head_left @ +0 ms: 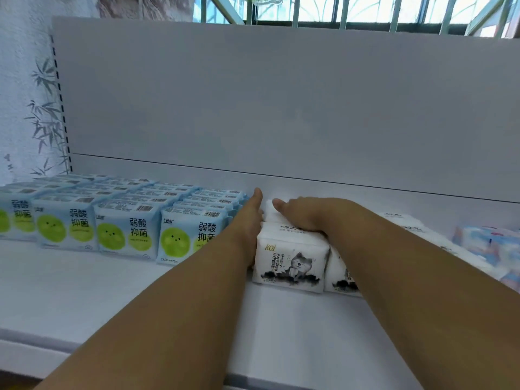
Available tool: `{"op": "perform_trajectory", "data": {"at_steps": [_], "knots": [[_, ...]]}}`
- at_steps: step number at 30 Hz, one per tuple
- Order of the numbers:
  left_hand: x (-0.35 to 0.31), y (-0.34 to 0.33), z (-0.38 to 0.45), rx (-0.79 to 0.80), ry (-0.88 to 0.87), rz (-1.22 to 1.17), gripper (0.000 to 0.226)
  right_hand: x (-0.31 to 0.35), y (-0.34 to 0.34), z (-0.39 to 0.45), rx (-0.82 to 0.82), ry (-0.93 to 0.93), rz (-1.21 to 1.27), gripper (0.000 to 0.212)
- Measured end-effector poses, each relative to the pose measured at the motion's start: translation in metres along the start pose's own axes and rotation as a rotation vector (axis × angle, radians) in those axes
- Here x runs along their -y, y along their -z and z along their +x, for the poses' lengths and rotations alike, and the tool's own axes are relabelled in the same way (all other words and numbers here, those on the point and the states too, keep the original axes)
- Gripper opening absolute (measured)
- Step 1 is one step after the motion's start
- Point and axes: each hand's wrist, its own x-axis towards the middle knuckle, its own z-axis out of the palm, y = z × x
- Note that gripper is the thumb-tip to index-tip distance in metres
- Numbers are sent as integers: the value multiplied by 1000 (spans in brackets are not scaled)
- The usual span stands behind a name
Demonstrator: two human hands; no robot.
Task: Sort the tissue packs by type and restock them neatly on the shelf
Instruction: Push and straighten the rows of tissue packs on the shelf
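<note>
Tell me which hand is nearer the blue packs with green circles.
Left. The left hand lies against the blue packs, between them and the white cat packs; the right hand rests on the white packs.

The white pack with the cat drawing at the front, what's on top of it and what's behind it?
The right hand rests flat on top of the white cat pack. Behind it, more white packs show between the two hands; how many stand there cannot be seen, the hands cover them.
</note>
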Motion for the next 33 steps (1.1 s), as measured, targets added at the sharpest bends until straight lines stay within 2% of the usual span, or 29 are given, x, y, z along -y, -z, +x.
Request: {"op": "perform_trajectory", "data": {"at_steps": [5, 12, 20, 25, 28, 30, 33], "knots": [[2, -1, 18, -21, -72, 4, 69, 1, -13, 8, -17, -27, 50, 79], [3, 0, 25, 71, -49, -18, 61, 0, -15, 7, -6, -29, 58, 81], [-1, -6, 6, 74, -45, -13, 55, 1, -13, 5, -2, -47, 44, 80], [-8, -10, -20, -11, -142, 163, 58, 5, 0, -10, -53, -95, 47, 75], [-13, -11, -37, 3, -159, 247, 60, 9, 6, -22, -113, -95, 95, 64], [-19, -11, -41, 9, -189, 321, 59, 11, 8, -34, -143, -88, 80, 65], [-31, -14, -56, -1, -376, 594, 56, 12, 9, -56, -209, -73, 89, 58]]}}
